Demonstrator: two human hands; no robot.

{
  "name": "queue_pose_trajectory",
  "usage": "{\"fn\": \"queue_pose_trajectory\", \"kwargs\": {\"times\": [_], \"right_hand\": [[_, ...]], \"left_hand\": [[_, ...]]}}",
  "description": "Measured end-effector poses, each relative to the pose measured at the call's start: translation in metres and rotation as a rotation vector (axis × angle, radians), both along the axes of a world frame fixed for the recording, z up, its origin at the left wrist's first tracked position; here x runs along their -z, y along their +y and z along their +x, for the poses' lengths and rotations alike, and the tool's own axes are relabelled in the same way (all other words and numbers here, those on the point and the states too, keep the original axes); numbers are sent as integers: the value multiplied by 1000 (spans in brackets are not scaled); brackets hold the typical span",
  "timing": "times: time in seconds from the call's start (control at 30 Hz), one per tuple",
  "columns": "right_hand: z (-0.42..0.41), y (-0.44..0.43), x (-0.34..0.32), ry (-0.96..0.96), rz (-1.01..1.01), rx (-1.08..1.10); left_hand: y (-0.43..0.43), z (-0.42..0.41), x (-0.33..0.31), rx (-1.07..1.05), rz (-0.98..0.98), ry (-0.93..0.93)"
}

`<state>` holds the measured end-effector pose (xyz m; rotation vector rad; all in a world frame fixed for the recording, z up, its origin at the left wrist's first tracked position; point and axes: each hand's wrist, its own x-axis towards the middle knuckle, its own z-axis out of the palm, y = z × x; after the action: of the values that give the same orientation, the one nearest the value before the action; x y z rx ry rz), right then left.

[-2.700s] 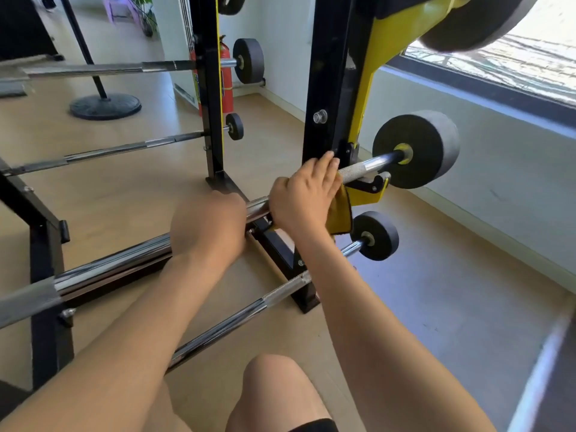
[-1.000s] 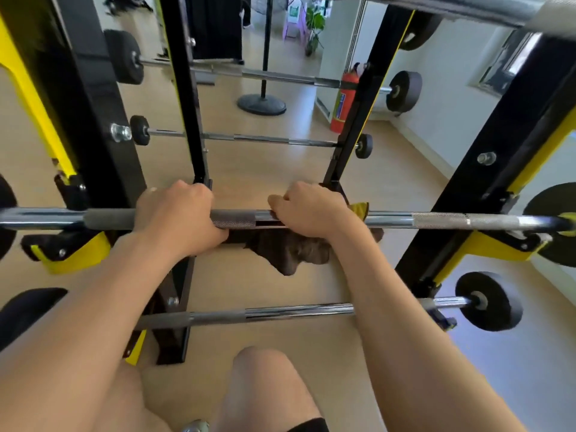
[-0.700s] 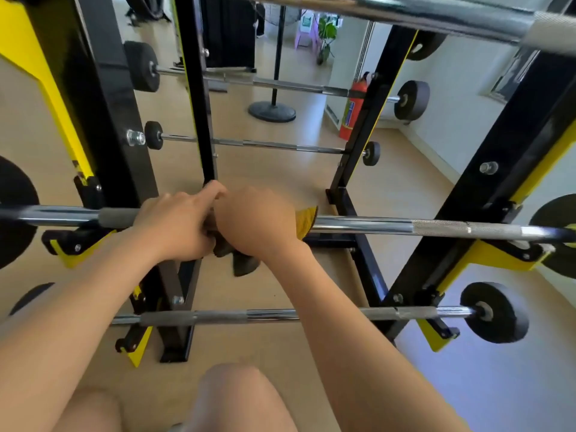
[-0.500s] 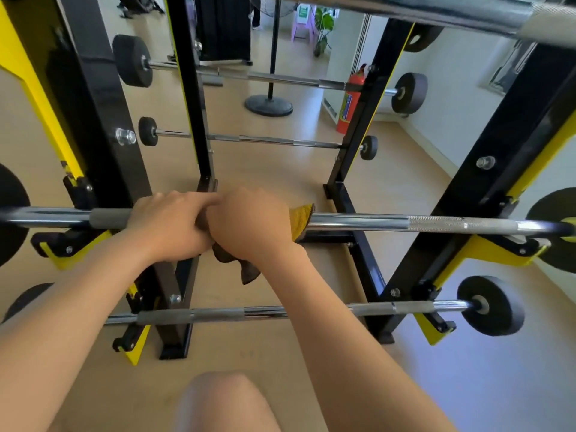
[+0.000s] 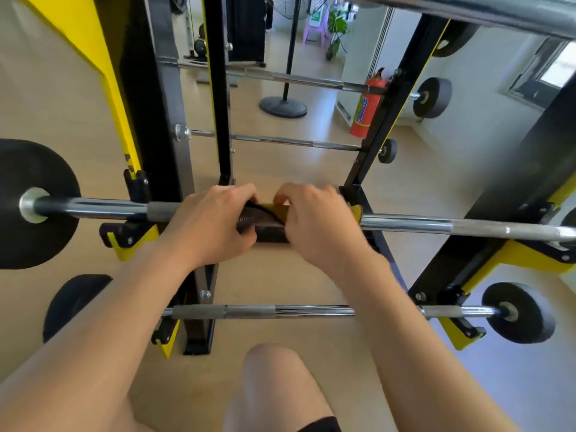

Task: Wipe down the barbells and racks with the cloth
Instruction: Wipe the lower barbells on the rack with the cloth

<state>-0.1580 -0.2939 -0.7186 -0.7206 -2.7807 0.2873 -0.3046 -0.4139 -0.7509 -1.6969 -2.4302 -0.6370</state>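
1. Looking down at the barbell (image 5: 405, 224), resting level across the yellow hooks of the black rack (image 5: 156, 120), with a big black plate (image 5: 34, 204) on its left end.
2. Got the left hand (image 5: 215, 226) wrapped over the bar from above, fingers curled round the rough grey grip section, just left of the cloth (image 5: 274, 210).
3. Got the right hand (image 5: 314, 226) curled down over the bar too, clamping the cloth against the steel (yellow on one face, dark on the other, by the looks of it).
4. Cloth-wise: wrapped round the bar between the two hands and mostly buried under the right palm. Just a yellow strip peeking out in the gap between the hands, plus another yellow corner poking out past the right edge of that hand.
5. Hands near each other but not touching. Can't tell whether the left fingertips reach the cloth's dark edge or only the bar.
6. Lower down on the same rack: a lower barbell (image 5: 280, 311) with a small plate (image 5: 519, 316) on its right end, partly hidden behind the right forearm. Bare knee (image 5: 274, 375) at the bottom.
7. Further back: two more bars racked up, a red fire extinguisher (image 5: 364, 107) by the wall, and a round stand base (image 5: 283, 106) on the floor.
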Motion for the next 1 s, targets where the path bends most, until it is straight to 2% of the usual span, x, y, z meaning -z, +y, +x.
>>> {"fn": "queue_pose_trajectory", "kwargs": {"times": [0.07, 0.13, 0.23, 0.4, 0.53, 0.6, 0.7, 0.77, 0.87, 0.93, 1.0], "right_hand": [[6, 18, -7, 0, -36, -50], [7, 31, -7, -107, -51, -209], [-1, 44, -4, -210, -119, -339], [-41, 13, 9, -161, 223, -423], [-64, -9, 31, -33, 376, -385], [-64, -10, 31, 14, 279, -376], [-52, 3, 11, 104, -176, -443], [-40, 22, -1, 175, -403, -366], [-15, 43, -5, 50, -392, -243], [-3, 44, -7, -71, -270, -246], [0, 37, -10, -99, -97, -266]], "left_hand": [[0, -4, -1, 32, 27, -33], [-2, -9, -5, 48, 57, -38], [-9, -18, -14, 10, 90, 56], [-25, -33, -17, -160, 264, 19], [-28, -43, -3, -212, 211, -56], [-26, -44, 0, -148, 174, -126], [-20, -34, -3, -7, 165, -246], [-19, -29, -6, 48, 165, -301], [-19, -28, -8, 92, 165, -275], [-19, -30, -10, 93, 192, -226], [-19, -31, -10, 73, 207, -201]]}}
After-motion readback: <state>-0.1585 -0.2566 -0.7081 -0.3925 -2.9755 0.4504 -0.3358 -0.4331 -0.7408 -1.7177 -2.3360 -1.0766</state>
